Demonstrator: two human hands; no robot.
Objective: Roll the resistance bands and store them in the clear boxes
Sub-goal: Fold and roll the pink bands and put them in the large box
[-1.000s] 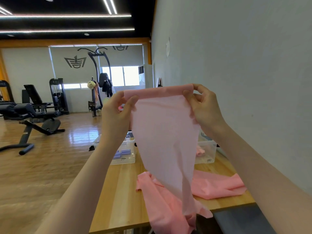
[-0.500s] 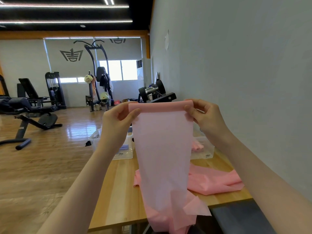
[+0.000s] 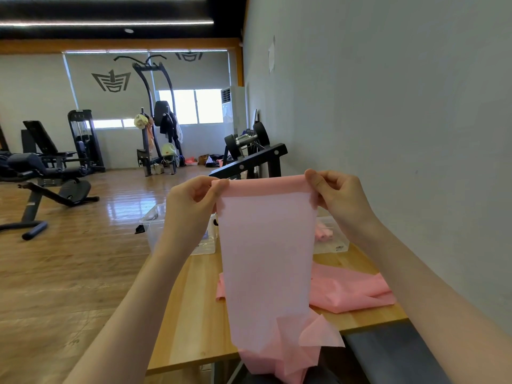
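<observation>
A wide pink resistance band (image 3: 267, 261) hangs in front of me, its top edge folded over into a narrow roll. My left hand (image 3: 191, 206) pinches the roll's left end and my right hand (image 3: 336, 202) pinches its right end. The band's loose tail drops past the wooden table's (image 3: 194, 314) front edge. More pink band (image 3: 350, 292) lies crumpled on the table to the right. Two clear boxes stand at the table's far end: the left box (image 3: 155, 228) is half hidden by my left arm, and the right box (image 3: 331, 239) holds a rolled pink band (image 3: 322, 234).
A grey wall runs close along the table's right side. A black padded bench (image 3: 393, 353) sits below the table's near right corner. A dumbbell rack (image 3: 249, 153) stands beyond the boxes. Gym machines (image 3: 47, 173) stand on the wooden floor at left.
Both hands have come down from chest height toward the table with the band. The tail now hangs lower over the front edge, and the view has tilted down slightly.
</observation>
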